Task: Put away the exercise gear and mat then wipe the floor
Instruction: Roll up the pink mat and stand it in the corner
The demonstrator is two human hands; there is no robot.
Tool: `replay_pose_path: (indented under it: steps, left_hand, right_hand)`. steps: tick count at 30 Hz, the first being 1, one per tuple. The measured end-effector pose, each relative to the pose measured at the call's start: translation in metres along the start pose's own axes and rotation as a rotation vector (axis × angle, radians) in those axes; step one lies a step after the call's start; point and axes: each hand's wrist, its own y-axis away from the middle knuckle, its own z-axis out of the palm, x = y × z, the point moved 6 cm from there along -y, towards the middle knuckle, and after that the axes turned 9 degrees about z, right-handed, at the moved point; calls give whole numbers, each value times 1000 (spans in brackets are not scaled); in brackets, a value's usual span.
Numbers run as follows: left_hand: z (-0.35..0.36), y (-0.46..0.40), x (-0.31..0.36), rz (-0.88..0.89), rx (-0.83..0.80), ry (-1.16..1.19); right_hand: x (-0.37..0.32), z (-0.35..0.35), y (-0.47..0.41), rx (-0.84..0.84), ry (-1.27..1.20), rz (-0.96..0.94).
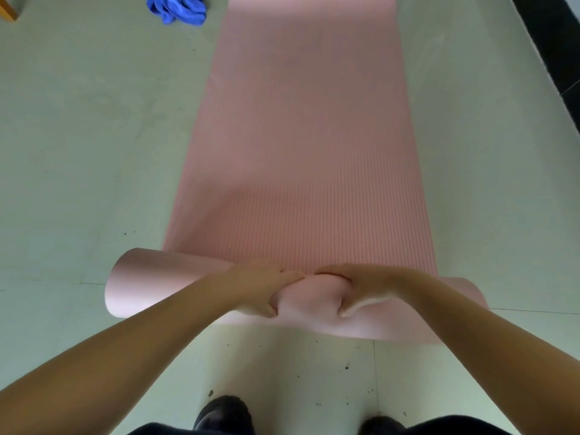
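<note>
Head view: pink mat (301, 152) and blue cloth (177, 7) lie on grey-green floor (78, 136).

My black shoes (224, 412) stood on the speckled pale grey-green floor; a brown wooden corner (8, 9) showed far left.

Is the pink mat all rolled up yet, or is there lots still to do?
Not yet. No loose gear shows on the floor, so that part may be done. Right now the left hand and right hand grip the near end of the pink mat, just starting the roll; most of it lies flat. Still left: finishing the roll, storing it, then wiping with the blue cloth.
</note>
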Motion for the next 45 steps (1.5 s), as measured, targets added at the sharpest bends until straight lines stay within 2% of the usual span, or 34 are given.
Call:
replay_pose_path:
  steps: [3,4,6,8,11,13,15,17,19,24,27,31,35,40,42,45]
  left_hand:
    - [-11,-13,-21,-16,-117,211]
    - [-17,-15,-32,-40,-105,252]
    - [-33,-15,-53,-124,4,244]
    - [-50,-10,-69,-255,200,103]
    - [-65,0,-63,-350,510,-171]
    - [-55,3,-56,-287,586,-217]
    - [-35,7,-57,-261,517,-171]
    - [-12,10,-65,-327,316,-202]
    - [3,11,-69,-380,191,-303]
    - [-16,7,-67,-363,227,-434]
    - [-18,14,-66,-319,280,-373]
    - [-7,31,-50,-264,194,-195]
    - [19,47,-27,-236,-81,32]
    - [24,51,-16,-170,-324,313]
    - [23,52,-13,-160,-377,385]
    - [15,52,-15,-199,-326,314]
  right_hand:
    - [-2,-15,9,214,144,30]
    - [-7,-20,14,321,199,24]
    - [-19,-25,25,555,271,-27]
    - [-28,-22,28,689,283,-91]
    - [-22,-10,15,583,404,-13]
    - [-16,-8,5,528,515,49]
    - [-13,-12,-4,528,541,89]
    - [-13,-20,-13,545,531,130]
    - [-15,-27,-19,543,537,161]
    - [-19,-39,-16,571,547,143]
    - [-19,-42,-10,593,523,94]
    - [-22,-30,5,405,504,51]
    - [-29,3,22,105,408,25]
    - [-26,22,20,-147,315,22]
    - [-21,27,16,-234,297,44]
    - [-13,22,8,-229,258,65]
